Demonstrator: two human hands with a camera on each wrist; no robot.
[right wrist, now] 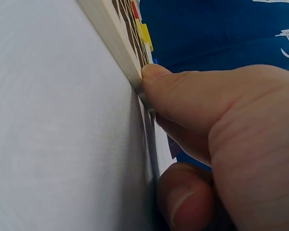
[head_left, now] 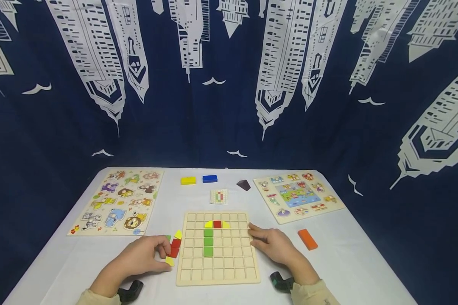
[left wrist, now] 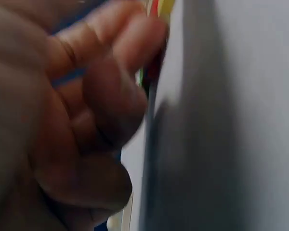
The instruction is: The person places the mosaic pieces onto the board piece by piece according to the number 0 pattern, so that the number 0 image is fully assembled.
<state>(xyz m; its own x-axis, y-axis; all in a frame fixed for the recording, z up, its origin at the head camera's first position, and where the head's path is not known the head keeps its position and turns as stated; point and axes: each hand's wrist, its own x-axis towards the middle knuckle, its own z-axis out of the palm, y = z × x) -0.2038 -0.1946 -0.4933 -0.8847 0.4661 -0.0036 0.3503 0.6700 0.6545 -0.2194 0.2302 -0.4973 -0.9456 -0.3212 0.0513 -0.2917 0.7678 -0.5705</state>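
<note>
Left hand (head_left: 145,255), fingers curled, touches small coloured tiles (head_left: 174,248) at lower centre; right hand (head_left: 272,244) presses relaxed fingers against the gridded wooden board (head_left: 217,275) on the white table (head_left: 366,271).

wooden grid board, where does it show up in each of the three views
Head: the wooden grid board lies flat at bottom centre of the white table, between the two hands.
Left wrist: not clearly in it; blurred fingers fill the left side, with only a yellow and red sliver at the top.
Right wrist: its pale edge runs diagonally from the top, with the right hand touching it.
Shared landmark: the right hand at the board's right edge, seen in head and right wrist views.
</note>
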